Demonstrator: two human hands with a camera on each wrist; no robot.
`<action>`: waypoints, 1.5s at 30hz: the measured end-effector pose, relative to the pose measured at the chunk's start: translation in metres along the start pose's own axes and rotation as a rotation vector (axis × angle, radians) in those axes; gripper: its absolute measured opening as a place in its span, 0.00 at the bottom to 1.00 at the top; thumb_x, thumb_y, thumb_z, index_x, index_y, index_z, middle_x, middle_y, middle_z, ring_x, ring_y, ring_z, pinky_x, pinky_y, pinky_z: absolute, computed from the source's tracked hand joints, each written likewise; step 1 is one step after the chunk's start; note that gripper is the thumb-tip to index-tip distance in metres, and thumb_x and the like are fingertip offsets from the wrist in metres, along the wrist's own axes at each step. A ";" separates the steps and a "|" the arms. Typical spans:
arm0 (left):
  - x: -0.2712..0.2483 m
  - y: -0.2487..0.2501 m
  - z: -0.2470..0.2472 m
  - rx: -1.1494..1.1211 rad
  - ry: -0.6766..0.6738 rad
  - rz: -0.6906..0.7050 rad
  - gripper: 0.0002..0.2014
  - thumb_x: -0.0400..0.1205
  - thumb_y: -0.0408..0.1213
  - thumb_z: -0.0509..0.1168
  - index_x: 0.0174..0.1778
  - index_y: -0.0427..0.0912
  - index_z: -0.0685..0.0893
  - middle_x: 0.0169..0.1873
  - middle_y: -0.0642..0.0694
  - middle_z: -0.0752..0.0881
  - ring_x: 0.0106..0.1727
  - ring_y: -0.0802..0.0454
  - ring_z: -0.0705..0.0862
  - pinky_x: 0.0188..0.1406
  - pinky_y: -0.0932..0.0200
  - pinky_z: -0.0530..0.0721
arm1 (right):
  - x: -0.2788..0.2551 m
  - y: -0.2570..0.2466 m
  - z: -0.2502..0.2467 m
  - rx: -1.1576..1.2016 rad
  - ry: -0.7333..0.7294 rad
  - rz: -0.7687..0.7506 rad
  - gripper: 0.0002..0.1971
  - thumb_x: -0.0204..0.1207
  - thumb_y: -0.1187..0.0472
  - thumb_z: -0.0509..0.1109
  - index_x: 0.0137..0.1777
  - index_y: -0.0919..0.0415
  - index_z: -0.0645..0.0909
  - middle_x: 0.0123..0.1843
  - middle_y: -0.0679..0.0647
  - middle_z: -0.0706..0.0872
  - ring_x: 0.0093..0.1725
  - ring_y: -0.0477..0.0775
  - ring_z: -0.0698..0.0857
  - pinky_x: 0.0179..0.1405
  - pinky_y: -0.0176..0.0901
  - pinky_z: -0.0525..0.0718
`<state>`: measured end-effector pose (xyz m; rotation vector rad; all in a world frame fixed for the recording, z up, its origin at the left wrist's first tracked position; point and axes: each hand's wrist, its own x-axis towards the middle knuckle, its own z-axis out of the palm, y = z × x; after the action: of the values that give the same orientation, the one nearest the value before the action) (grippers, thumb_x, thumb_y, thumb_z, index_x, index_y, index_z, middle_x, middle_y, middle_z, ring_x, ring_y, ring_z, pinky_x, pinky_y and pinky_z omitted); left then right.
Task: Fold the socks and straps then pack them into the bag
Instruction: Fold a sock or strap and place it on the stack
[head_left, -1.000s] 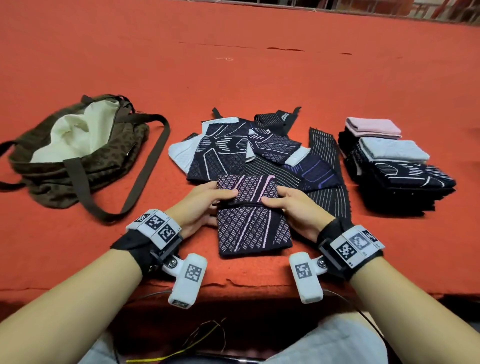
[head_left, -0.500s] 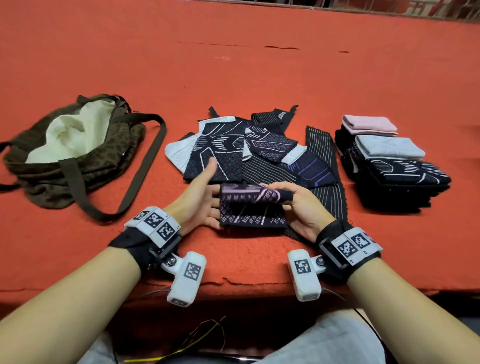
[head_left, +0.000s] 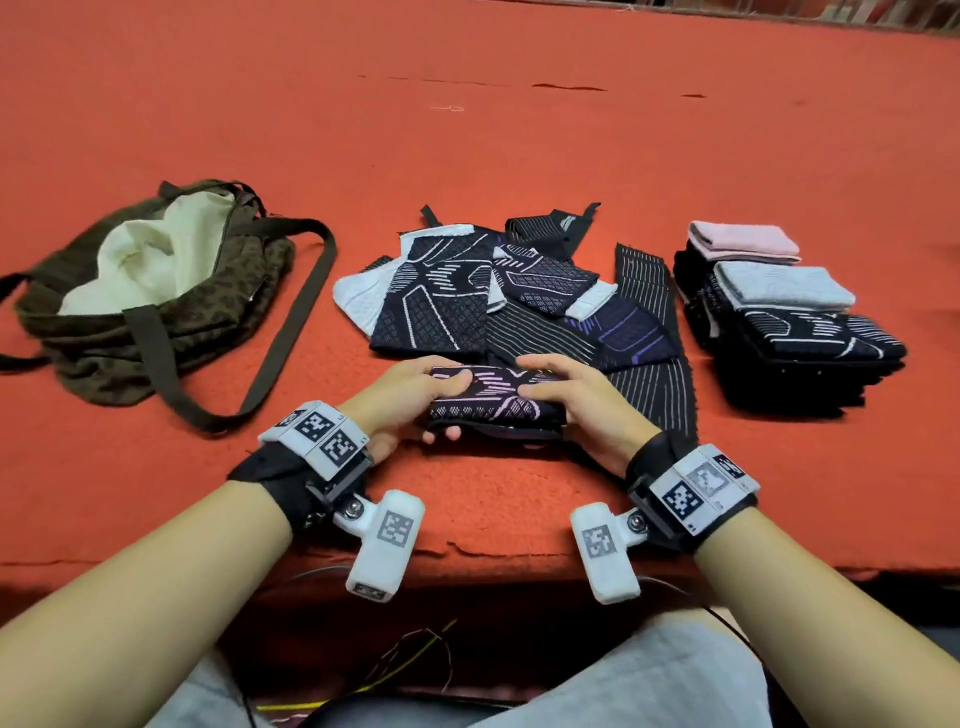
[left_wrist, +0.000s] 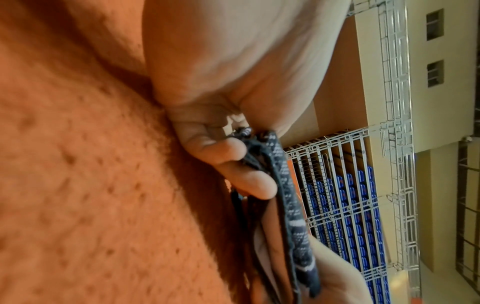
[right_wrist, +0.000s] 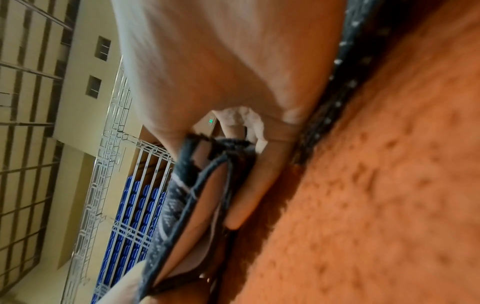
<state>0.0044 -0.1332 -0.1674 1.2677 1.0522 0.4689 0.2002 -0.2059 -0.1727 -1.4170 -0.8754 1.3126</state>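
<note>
A folded dark navy sock with pale pink line pattern (head_left: 491, 397) sits near the front edge of the orange felt-covered counter (head_left: 519, 130), held between both hands. The left hand (head_left: 402, 402) grips its left end, thumb on top, fingers curled beneath. The right hand (head_left: 576, 397) grips the right end likewise, thumb over the upper face. Both forearms reach forward, wrists low to the counter. Just beyond lies a loose heap of unfolded dark patterned socks and striped straps (head_left: 519, 296). To the right stands a stack of folded socks (head_left: 779, 317); to the left, well apart, the olive fabric bag with cream lining (head_left: 150, 291) lies open.
</note>
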 end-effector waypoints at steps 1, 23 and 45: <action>-0.001 0.002 -0.002 0.006 -0.011 -0.004 0.14 0.86 0.42 0.68 0.66 0.42 0.83 0.38 0.46 0.91 0.22 0.52 0.83 0.12 0.68 0.68 | -0.003 -0.001 0.000 -0.026 -0.013 -0.007 0.19 0.78 0.74 0.72 0.67 0.59 0.84 0.57 0.56 0.90 0.46 0.53 0.90 0.36 0.47 0.90; -0.015 0.050 0.151 0.156 -0.096 0.039 0.13 0.84 0.37 0.70 0.39 0.46 0.71 0.37 0.37 0.85 0.29 0.51 0.85 0.23 0.55 0.85 | -0.096 -0.009 -0.142 -0.044 0.423 0.021 0.30 0.67 0.72 0.84 0.67 0.69 0.76 0.47 0.56 0.95 0.37 0.52 0.92 0.31 0.43 0.88; 0.001 0.050 0.275 0.312 -0.189 0.236 0.05 0.81 0.37 0.72 0.50 0.47 0.91 0.40 0.55 0.87 0.44 0.53 0.86 0.53 0.48 0.90 | -0.136 0.005 -0.225 -1.025 0.850 -0.284 0.14 0.75 0.65 0.70 0.57 0.55 0.89 0.60 0.53 0.91 0.62 0.60 0.86 0.64 0.50 0.81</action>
<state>0.2477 -0.2664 -0.1374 1.6908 0.8406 0.3624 0.3995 -0.3763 -0.1533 -2.2377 -1.1073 -0.1159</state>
